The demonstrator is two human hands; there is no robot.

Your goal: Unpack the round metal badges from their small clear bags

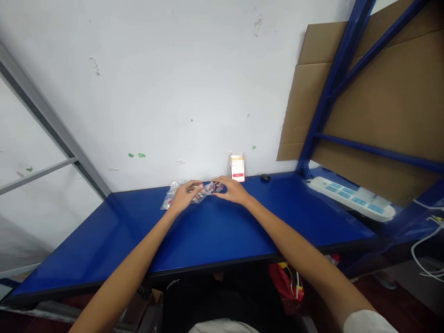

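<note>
Baggies (167, 202), count kinda unclear: one bundle (215, 187) held in right hand (233, 189), rest half-covered by left hand (184, 197), grip can't be told; one phone (237, 170) propped behind

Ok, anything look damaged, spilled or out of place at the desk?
Yes, the white wall behind the blue tabletop looks damaged: chipped marks and small green patches break its otherwise plain surface. No spill shows around the clear plastic bags.
</note>
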